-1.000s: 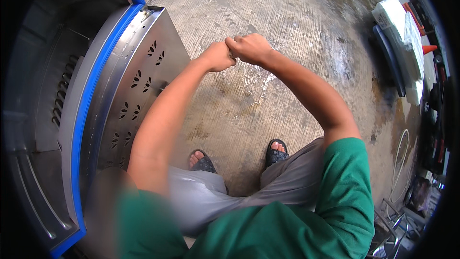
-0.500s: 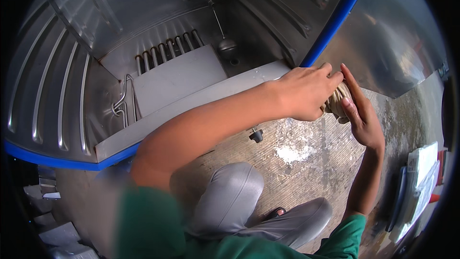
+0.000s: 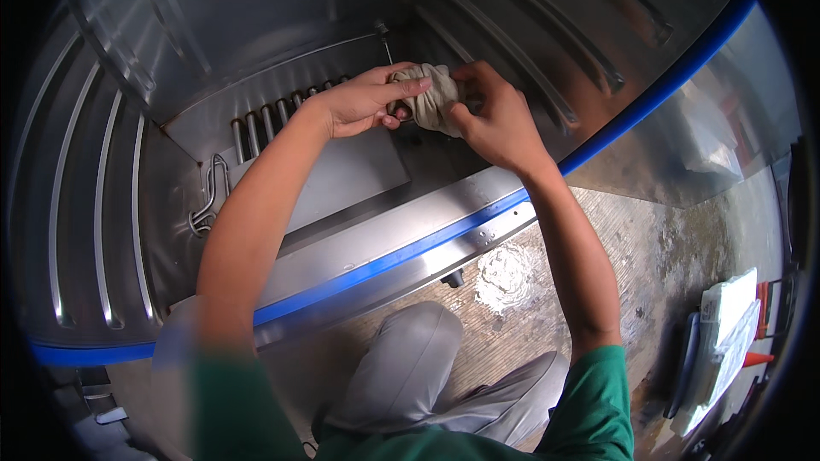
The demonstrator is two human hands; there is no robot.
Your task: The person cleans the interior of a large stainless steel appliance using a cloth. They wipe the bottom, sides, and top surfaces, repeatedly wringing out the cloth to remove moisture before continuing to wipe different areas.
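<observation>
Cloth (image 3: 430, 96), a wadded beige rag, sits at about twelve o'clock, pinched between both hands inside the open stainless cabinet (image 3: 111, 205). Left hand (image 3: 354, 104) curls its fingers around one end; right hand (image 3: 498, 119) closes its fingers on the other. Judging by the tight space, the rag could snag on the thin metal rod (image 3: 386, 43) just above it. Ribbed tubes (image 3: 265, 124) lie at ten o'clock; the blue-edged sill (image 3: 401, 256) crosses under the forearms.
</observation>
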